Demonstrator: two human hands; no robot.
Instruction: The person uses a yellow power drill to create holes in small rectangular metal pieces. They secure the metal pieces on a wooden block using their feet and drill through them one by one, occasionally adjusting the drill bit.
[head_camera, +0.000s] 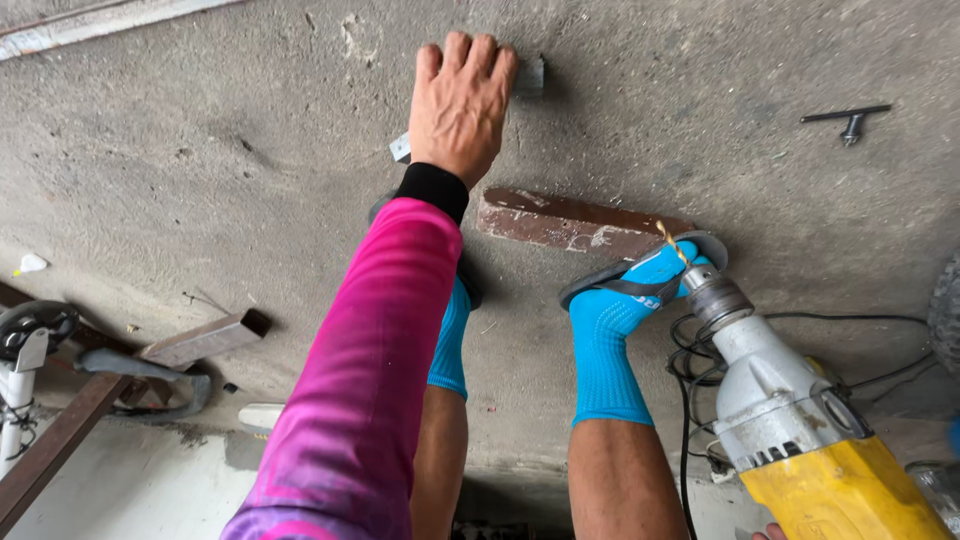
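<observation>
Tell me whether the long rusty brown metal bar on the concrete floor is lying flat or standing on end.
Lying flat: the rusty brown metal bar rests lengthwise on the concrete floor, its right end under the blue-socked foot.

Left hand (460, 100): upper centre of frame, palm down, fingers together and extended, pressed flat. Left arm: stretched straight up from bottom centre, in a pink sleeve with black cuff. Right hand (768, 532): bottom right edge, only a fingertip or knuckle showing; its grip cannot be made out.
</observation>
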